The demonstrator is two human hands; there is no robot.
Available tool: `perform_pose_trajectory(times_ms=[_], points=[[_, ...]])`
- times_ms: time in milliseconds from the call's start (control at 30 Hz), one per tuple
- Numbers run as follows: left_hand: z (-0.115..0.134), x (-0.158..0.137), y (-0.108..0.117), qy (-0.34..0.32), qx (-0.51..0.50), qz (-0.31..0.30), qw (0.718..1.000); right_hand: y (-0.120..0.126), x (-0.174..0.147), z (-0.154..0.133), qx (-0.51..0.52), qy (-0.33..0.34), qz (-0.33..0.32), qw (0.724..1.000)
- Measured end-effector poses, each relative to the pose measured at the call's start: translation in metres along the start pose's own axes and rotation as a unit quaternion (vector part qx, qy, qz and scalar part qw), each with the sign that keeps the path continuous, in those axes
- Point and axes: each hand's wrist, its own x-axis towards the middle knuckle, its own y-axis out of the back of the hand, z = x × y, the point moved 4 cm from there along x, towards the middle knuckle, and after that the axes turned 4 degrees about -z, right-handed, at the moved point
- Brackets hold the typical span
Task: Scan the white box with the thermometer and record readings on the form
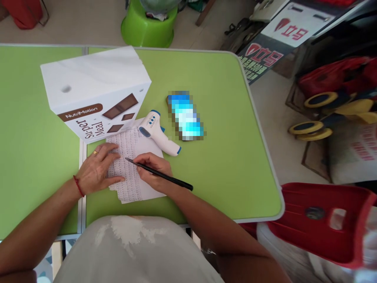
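Note:
My right hand (153, 171) grips a black pen (165, 175), its tip at a sheet of paper (129, 182) covered in rows of small handwriting. The rows fill the paper's left part, while its right part is blank. Fingers spread, my left hand (101, 169) lies on the paper's left edge; a ring and a red cord bracelet are on it. Just beyond the paper is a white and blue infrared thermometer (159, 133), partly lying on it. A white NutriMotion box (97, 86) stands behind my left hand and covers the paper's far corner.
A phone (185, 116), its screen blurred out, lies right of the thermometer on the green folding table (229, 169). A red plastic chair (318, 220) stands off the right edge. Beyond the far edge is a green stool (147, 29). Printed bags and yellow-handled scissors-like items crowd the right side.

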Motion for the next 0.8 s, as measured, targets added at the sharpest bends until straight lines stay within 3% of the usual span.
perform_pose_trajectory(times_ms=[267,533,800], points=[[-0.001,0.000,0.001,0.013,-0.001,0.007,1.000,-0.005,0.002,-0.002,-0.073,0.027,0.021,0.997],[-0.001,0.000,0.003,0.016,-0.005,0.009,1.000,-0.009,0.003,-0.010,-0.137,0.143,0.024,0.980],[-0.002,-0.001,0.003,0.016,-0.004,0.006,1.000,-0.008,0.003,-0.011,-0.158,0.141,0.032,0.977]])
